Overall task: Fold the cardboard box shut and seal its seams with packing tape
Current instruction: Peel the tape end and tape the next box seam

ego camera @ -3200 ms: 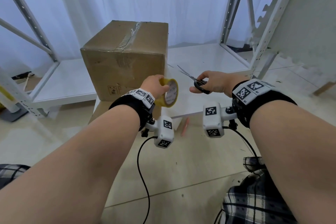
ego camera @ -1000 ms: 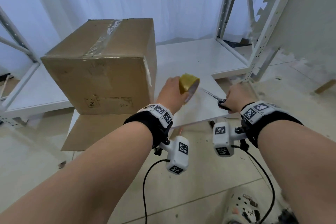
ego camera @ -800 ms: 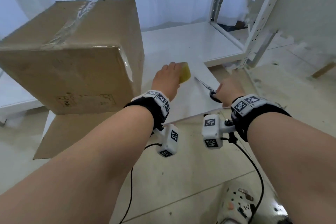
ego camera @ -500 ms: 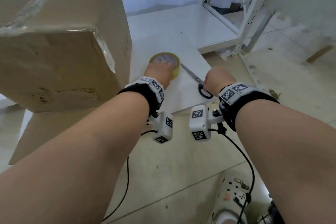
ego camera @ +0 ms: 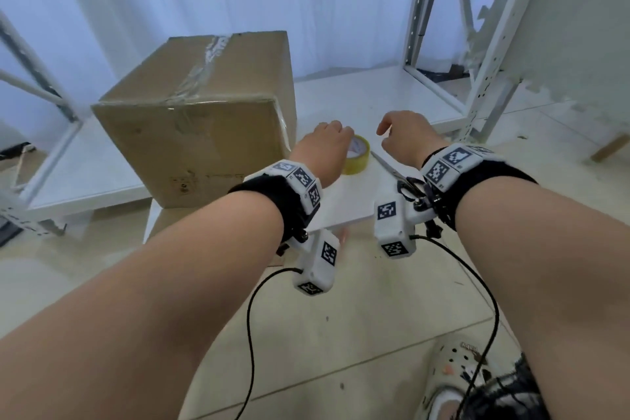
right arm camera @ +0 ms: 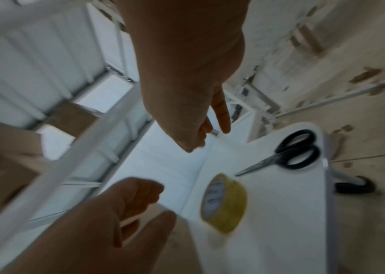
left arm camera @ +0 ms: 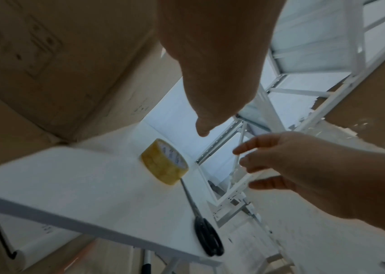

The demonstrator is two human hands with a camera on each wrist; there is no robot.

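The brown cardboard box (ego camera: 201, 126) stands closed on the low white shelf (ego camera: 368, 89), with a strip of clear tape (ego camera: 204, 65) along its top seam. On the small white board (ego camera: 344, 204) in front lie the yellow tape roll (ego camera: 358, 156) (left arm camera: 163, 163) (right arm camera: 225, 204) and the black-handled scissors (ego camera: 399, 176) (left arm camera: 202, 220) (right arm camera: 290, 155). My left hand (ego camera: 325, 143) (right arm camera: 107, 218) hovers just above and left of the roll, fingers loosely curled and holding nothing. Above the scissors my right hand (ego camera: 404, 133) (left arm camera: 287, 166) hangs relaxed and empty.
White metal rack uprights (ego camera: 419, 3) rise at the right and left of the shelf. A flat piece of cardboard (ego camera: 163, 222) lies on the tiled floor under the box's front. Cables hang from both wrist cameras. My shoe (ego camera: 456, 365) is at the lower right.
My left hand set the tape roll flat on the white board and let go. My right hand laid the scissors beside it and released them. Both hands have lifted off.
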